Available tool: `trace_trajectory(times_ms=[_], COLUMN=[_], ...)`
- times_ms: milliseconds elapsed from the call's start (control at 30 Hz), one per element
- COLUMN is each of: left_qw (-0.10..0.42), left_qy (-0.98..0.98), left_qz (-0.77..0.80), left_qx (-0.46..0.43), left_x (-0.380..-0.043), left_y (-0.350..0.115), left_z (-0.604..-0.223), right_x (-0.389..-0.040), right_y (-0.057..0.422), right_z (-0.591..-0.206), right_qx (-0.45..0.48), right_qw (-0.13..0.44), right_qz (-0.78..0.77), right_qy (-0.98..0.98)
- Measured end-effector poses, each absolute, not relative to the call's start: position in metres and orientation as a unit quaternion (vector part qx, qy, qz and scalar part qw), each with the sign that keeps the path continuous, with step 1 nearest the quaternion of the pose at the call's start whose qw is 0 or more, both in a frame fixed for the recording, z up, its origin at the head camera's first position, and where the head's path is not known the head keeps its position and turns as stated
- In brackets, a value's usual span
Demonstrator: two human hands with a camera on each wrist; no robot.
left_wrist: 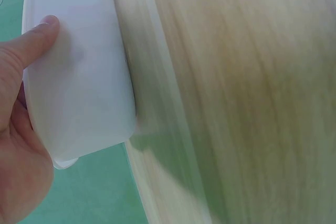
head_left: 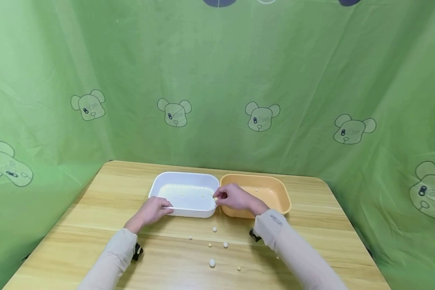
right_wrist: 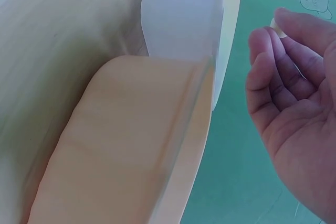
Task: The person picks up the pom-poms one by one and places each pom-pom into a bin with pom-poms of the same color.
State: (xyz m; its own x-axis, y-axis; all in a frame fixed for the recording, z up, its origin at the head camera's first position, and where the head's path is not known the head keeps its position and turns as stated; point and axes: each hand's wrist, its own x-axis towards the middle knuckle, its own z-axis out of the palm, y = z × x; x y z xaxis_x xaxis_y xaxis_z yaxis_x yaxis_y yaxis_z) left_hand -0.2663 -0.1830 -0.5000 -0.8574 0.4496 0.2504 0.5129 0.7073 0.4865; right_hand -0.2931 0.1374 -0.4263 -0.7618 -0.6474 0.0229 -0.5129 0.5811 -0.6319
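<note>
Left hand (head_left: 150,211): grips near rim of white rectangular plastic tray (head_left: 193,212), lower centre of head frame; right hand (head_left: 236,196): pinches small pale-yellow ball (head_left: 215,198) at that tray's right end, beside orange rectangular plastic tray (head_left: 275,196)

The bench (head_left: 322,241) is made of pale wood with streaky grain. Directly on it stands the white tub (head_left: 192,213), and just to the right of it, the orange tub (head_left: 235,213). On the near side of the white tub, four white balls (head_left: 214,229) lie apart, the biggest one farthest from it. Two yellow balls (head_left: 210,245) lie there also, one nearer to the white tub, the other farther and more to the right.
</note>
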Motion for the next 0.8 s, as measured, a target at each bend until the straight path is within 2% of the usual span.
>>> trace_trajectory(times_ms=[800], left_qw=[0.065], left_qy=[-0.924], left_qz=[-0.272], left_qx=[-0.262], left_x=[-0.265], left_y=[-0.182], left_z=[-0.498], right_x=[-0.304], right_y=[0.122], right_z=[-0.445], right_qx=[-0.315], right_qw=[0.126], right_qz=[-0.334], right_qy=[0.879])
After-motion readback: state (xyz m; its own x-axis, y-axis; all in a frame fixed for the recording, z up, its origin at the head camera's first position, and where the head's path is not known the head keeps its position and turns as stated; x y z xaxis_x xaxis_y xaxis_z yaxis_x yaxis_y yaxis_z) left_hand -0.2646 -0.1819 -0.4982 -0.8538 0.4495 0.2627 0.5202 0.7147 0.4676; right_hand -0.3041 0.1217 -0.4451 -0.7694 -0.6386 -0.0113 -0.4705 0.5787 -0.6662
